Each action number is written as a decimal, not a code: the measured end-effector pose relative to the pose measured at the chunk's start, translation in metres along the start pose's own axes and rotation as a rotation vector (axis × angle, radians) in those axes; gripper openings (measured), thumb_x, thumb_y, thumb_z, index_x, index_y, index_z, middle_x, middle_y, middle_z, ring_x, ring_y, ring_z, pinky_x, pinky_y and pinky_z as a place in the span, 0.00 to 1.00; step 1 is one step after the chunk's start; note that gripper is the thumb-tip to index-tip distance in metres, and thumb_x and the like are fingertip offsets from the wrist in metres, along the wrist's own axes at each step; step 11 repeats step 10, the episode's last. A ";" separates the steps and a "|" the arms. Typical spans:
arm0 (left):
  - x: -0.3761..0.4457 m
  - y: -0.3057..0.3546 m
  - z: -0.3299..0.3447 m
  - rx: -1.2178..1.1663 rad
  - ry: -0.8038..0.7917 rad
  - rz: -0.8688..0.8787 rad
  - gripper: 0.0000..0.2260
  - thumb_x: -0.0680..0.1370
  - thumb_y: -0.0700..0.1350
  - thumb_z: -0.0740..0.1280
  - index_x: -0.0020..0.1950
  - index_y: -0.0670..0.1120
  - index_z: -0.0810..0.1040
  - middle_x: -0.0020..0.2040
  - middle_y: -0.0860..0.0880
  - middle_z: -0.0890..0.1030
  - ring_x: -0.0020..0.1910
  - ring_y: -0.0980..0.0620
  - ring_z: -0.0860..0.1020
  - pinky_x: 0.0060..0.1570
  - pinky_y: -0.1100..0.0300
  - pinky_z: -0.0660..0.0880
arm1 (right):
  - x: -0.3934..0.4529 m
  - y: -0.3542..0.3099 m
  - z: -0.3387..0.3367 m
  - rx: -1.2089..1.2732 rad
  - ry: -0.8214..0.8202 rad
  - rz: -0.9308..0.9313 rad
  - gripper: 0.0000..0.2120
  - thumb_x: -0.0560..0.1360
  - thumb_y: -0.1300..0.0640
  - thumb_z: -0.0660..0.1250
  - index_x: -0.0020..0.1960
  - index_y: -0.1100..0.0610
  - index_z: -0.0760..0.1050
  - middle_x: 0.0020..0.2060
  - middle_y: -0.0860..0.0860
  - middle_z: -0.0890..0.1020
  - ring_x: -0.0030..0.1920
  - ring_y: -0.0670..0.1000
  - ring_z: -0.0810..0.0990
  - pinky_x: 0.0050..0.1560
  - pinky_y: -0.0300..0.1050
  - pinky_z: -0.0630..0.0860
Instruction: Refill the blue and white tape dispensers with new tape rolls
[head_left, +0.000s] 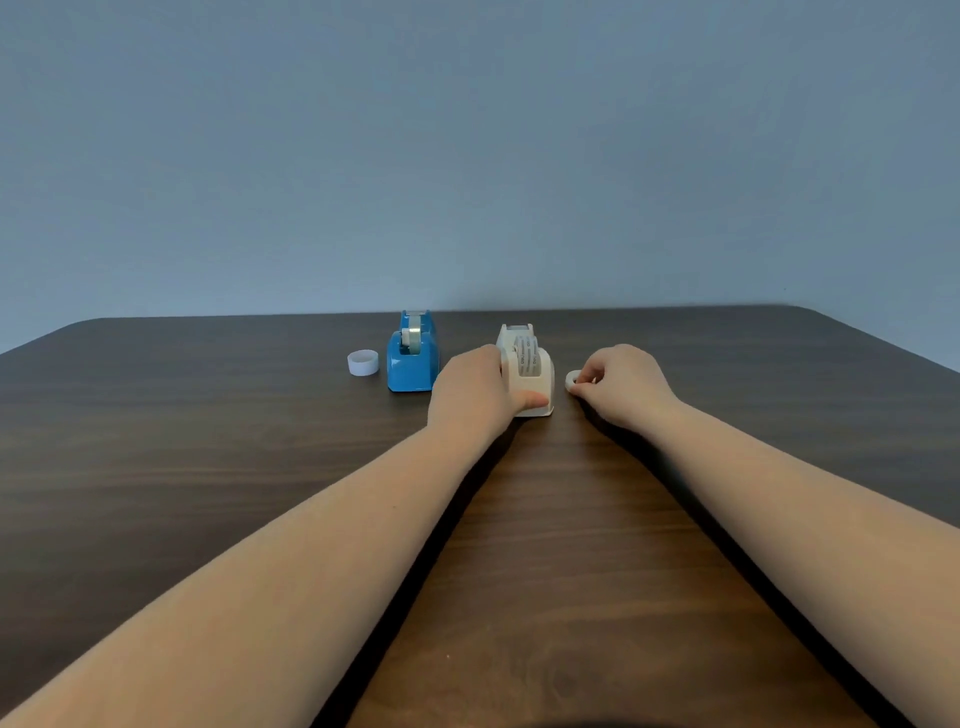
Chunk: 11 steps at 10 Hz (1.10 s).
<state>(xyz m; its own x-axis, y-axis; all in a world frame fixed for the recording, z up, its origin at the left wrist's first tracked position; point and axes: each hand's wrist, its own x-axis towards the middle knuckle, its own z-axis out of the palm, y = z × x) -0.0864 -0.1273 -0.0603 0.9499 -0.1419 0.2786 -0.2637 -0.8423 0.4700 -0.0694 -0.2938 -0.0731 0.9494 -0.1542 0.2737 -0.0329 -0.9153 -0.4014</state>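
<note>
A white tape dispenser (530, 374) stands at the middle of the dark wooden table (208, 467), with a roll seated in it. My left hand (475, 392) grips its left side and near end. Just right of it, my right hand (621, 382) pinches a small white ring (571, 380) that rests on the table. A blue tape dispenser (412, 358) stands to the left, also carrying a roll. Further left a white tape roll (363, 362) lies flat on the table by itself.
The table's far edge (675, 307) runs just behind the dispensers, against a plain grey-blue wall. Both my forearms stretch across the near half of the table.
</note>
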 end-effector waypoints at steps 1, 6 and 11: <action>0.016 0.004 0.007 0.025 -0.015 -0.045 0.25 0.71 0.58 0.72 0.58 0.41 0.74 0.55 0.44 0.80 0.55 0.46 0.77 0.44 0.57 0.68 | 0.015 0.005 0.008 0.001 0.035 0.026 0.12 0.74 0.50 0.65 0.46 0.56 0.83 0.52 0.57 0.82 0.56 0.59 0.77 0.49 0.45 0.72; 0.040 -0.002 0.030 0.019 0.075 -0.054 0.22 0.71 0.57 0.71 0.53 0.41 0.76 0.53 0.43 0.81 0.54 0.44 0.78 0.43 0.55 0.68 | 0.032 0.008 0.019 -0.035 0.073 0.036 0.14 0.76 0.50 0.62 0.51 0.55 0.83 0.52 0.56 0.83 0.55 0.59 0.77 0.48 0.45 0.73; 0.013 -0.014 0.029 0.127 -0.088 -0.053 0.30 0.74 0.66 0.59 0.63 0.42 0.71 0.63 0.44 0.74 0.62 0.45 0.73 0.55 0.52 0.71 | 0.005 0.011 0.010 0.050 0.100 0.048 0.16 0.75 0.59 0.59 0.61 0.57 0.74 0.57 0.58 0.79 0.61 0.60 0.73 0.54 0.50 0.72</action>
